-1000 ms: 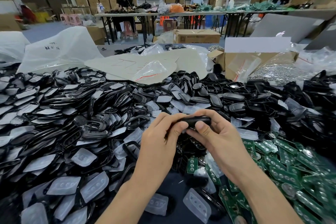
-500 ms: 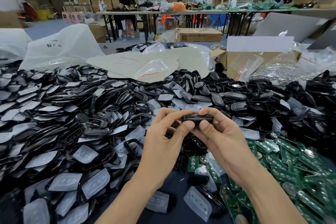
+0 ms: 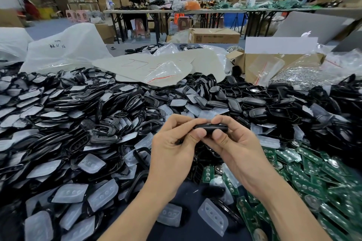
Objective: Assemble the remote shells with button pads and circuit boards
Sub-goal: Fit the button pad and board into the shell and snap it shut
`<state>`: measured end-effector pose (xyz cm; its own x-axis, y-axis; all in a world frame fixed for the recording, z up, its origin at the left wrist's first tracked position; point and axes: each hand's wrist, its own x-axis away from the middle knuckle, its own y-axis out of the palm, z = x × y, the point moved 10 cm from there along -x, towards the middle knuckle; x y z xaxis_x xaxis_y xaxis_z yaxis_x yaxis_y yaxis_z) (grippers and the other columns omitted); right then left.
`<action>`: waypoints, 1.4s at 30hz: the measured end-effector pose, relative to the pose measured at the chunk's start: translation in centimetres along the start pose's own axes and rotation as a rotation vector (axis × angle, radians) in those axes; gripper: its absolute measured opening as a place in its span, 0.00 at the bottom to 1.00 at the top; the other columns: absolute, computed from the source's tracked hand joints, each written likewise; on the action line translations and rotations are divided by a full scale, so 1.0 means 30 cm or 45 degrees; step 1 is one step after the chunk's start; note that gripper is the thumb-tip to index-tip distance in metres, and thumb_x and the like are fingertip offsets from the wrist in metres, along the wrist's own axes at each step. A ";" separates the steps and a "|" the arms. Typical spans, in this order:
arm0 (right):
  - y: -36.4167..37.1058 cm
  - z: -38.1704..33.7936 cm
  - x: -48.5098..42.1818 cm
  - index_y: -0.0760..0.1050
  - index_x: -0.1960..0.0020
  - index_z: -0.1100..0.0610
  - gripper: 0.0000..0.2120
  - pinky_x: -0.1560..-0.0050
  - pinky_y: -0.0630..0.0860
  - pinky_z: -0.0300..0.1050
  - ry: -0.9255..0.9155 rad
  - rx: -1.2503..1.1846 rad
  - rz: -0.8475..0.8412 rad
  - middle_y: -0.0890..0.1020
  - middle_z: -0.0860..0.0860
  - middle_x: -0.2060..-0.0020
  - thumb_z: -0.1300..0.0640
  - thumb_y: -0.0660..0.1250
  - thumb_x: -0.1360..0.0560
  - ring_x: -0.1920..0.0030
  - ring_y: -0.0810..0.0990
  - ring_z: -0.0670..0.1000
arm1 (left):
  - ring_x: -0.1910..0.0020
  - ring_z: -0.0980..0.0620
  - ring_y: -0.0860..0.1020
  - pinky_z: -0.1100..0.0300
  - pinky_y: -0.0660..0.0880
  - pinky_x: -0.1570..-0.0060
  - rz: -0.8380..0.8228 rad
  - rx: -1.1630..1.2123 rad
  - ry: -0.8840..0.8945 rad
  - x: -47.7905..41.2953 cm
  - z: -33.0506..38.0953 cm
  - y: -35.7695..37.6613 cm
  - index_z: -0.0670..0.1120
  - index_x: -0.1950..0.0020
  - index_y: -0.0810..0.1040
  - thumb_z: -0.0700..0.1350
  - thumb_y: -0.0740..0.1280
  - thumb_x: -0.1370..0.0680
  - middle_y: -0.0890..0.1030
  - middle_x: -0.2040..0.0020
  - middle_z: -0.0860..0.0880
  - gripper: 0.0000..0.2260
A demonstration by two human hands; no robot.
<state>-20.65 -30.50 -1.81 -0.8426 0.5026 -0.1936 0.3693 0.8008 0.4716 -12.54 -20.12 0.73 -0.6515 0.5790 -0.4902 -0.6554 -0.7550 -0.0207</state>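
**Q:** Fig. 1: what is held, and where?

**A:** A slim black oval plastic remote shell (image 3: 210, 127), seen edge-on and raised above the heap of loose black plastic shell halves (image 3: 78, 107). The left hand (image 3: 172, 154) pinches its left end between thumb and curled fingers. The right hand (image 3: 235, 148) pinches the right end likewise, with both thumbs on the near edge.

**Q:** Which step is this?

**A:** Probably the closing of the two halves over pad and board. The inside is hidden, so this cannot be confirmed.

**Q:** How is it done well?

**A:** Squeeze evenly along the seam, working from one end to the other, then check that no gap shows. Uneven force could skew the pad inside. Parts for the next unit lie near: translucent white rubber button pads (image 3: 213, 219) on the dark blue table top (image 3: 192, 201), and green rectangular circuit boards (image 3: 313, 174) heaped at the right
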 end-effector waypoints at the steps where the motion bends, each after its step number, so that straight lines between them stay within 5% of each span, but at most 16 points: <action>1: -0.001 0.002 -0.001 0.85 0.50 0.53 0.14 0.41 0.80 0.43 0.001 -0.001 0.003 0.86 0.54 0.50 0.52 0.81 0.34 0.41 0.84 0.54 | 0.47 0.52 0.80 0.64 0.76 0.47 0.001 0.007 -0.009 -0.001 -0.002 0.000 0.58 0.47 0.87 0.42 0.70 0.22 0.80 0.51 0.54 0.11; 8: -0.011 -0.002 -0.005 0.85 0.50 0.53 0.18 0.41 0.80 0.44 -0.023 0.007 0.032 0.86 0.55 0.50 0.49 0.83 0.36 0.41 0.84 0.55 | 0.54 0.54 0.78 0.60 0.76 0.52 -0.068 -0.018 -0.006 -0.004 -0.002 0.018 0.60 0.45 0.84 0.47 0.68 0.20 0.79 0.49 0.55 0.10; 14: -0.013 -0.010 0.000 0.84 0.50 0.51 0.19 0.41 0.79 0.41 -0.036 0.055 0.057 0.87 0.53 0.51 0.46 0.83 0.37 0.42 0.85 0.55 | 0.49 0.51 0.80 0.62 0.75 0.49 -0.114 -0.073 -0.003 -0.008 -0.002 0.025 0.63 0.43 0.83 0.48 0.67 0.19 0.79 0.46 0.56 0.10; 27: -0.012 -0.026 0.004 0.84 0.46 0.52 0.21 0.41 0.79 0.42 -0.073 0.094 0.071 0.86 0.54 0.47 0.45 0.82 0.35 0.41 0.84 0.56 | 0.47 0.52 0.82 0.62 0.77 0.46 -0.092 0.045 -0.030 -0.015 -0.009 0.012 0.54 0.43 0.86 0.47 0.68 0.21 0.83 0.47 0.51 0.10; 36: -0.034 -0.039 0.003 0.85 0.45 0.47 0.14 0.44 0.81 0.41 -0.117 0.233 0.171 0.85 0.51 0.43 0.52 0.75 0.30 0.39 0.83 0.52 | 0.69 0.55 0.75 0.63 0.75 0.68 0.056 0.674 -0.642 -0.017 -0.173 0.002 0.45 0.50 0.84 0.48 0.71 0.27 0.83 0.59 0.46 0.09; 42: -0.030 -0.051 0.010 0.78 0.46 0.54 0.11 0.47 0.82 0.41 -0.193 0.423 0.191 0.85 0.50 0.44 0.53 0.71 0.28 0.47 0.86 0.53 | 0.74 0.56 0.71 0.64 0.71 0.74 0.070 0.654 -0.840 0.007 -0.225 0.017 0.44 0.53 0.78 0.46 0.69 0.21 0.76 0.70 0.50 0.06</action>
<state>-21.85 -31.57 -0.98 -0.7114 0.6444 -0.2804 0.6115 0.7642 0.2050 -10.44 -22.45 -5.28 -0.6727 0.7276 0.1346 -0.6048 -0.6454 0.4665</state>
